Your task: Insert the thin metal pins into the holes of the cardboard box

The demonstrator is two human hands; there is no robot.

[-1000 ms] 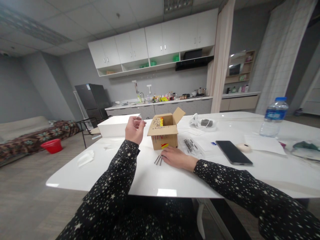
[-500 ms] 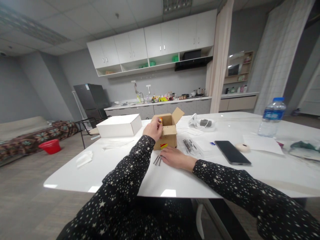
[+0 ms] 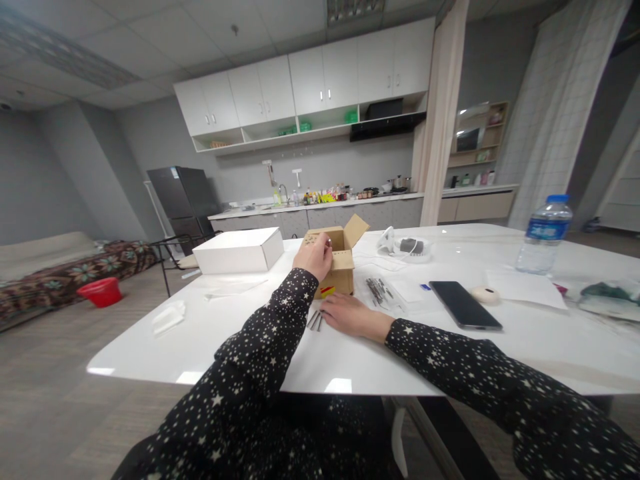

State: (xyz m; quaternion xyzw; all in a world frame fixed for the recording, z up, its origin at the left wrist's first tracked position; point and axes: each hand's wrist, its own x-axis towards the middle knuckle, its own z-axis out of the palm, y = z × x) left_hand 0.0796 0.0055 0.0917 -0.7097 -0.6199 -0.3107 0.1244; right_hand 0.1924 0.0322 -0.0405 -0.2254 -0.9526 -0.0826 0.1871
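A small open cardboard box (image 3: 340, 267) stands on the white table (image 3: 450, 347). My left hand (image 3: 314, 255) is up at the box's near top edge, fingers pinched together; what they hold is too small to name. My right hand (image 3: 353, 315) lies flat on the table just in front of the box, fingers stretched toward a few thin metal pins (image 3: 315, 321). A clear packet of more dark pins (image 3: 381, 291) lies to the right of the box.
A white box (image 3: 239, 249) sits to the left, a black phone (image 3: 465, 305) and a round beige object (image 3: 483, 294) to the right. A water bottle (image 3: 544, 234) stands far right. White earphones and cables (image 3: 407, 247) lie behind. A kitchen counter is beyond.
My left hand moved from raised in the air, left of the box, over to the box's top edge. My right hand stayed flat by the pins.
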